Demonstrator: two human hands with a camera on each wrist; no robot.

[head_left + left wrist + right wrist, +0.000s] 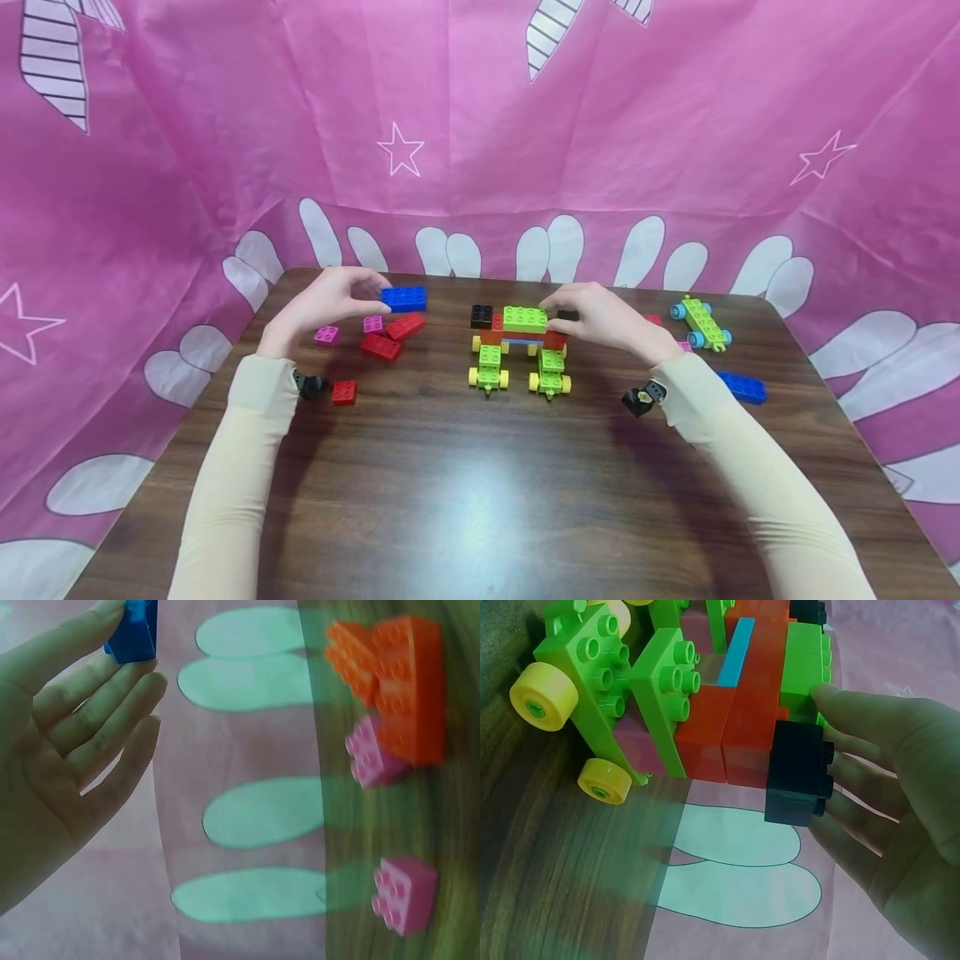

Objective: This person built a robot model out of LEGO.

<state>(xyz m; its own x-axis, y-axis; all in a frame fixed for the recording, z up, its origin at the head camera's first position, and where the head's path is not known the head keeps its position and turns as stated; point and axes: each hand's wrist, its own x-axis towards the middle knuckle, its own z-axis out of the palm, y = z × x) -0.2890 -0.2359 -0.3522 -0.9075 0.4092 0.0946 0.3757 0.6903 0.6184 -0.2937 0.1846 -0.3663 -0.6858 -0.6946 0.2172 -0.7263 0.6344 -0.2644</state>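
A: At the far half of the table, what is each hand doing?

B: The left hand pinches a blue brick by its near end, between thumb and fingertips; the left wrist view shows the fingers closed on its edge. The right hand has its fingertips on the brick model, pressing a black brick against the model's right end, with one fingertip on the green plate on top.

A: Where are those from the table's middle?

B: The blue brick is at about eleven o'clock, lifted just above the table. The model is at twelve o'clock, standing on two green wheeled bases with yellow wheels, with another black brick on its left end.

A: And around them?

B: Just below the blue brick lie two red bricks and two pink ones; a small red brick sits at nine o'clock by the left wrist. At two o'clock there is a green chassis with blue wheels, and at three o'clock another blue brick, beside the right sleeve.
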